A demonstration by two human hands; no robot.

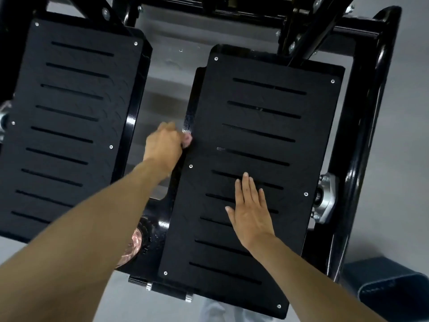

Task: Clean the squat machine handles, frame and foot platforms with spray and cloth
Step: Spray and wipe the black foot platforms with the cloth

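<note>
Left hand (164, 145) held a small pinkish cloth (187, 141) at the inner edge of the right-side black slotted metal foot platform (262, 135).
Its fingers were curled round the cloth, most of it hidden in the fist. The right hand (250, 212) lay flat on that platform's top, fingers straight, holding nothing. A matching left-side black slotted foot platform (69, 117) sat apart.

Matt black textured foot platform (267, 135) under the right hand (249, 212), glossy black painted frame (366, 126) right of it, bare-metal bracket (327, 196) between, pinkish cloth (187, 140) in the left hand (163, 145)
</note>
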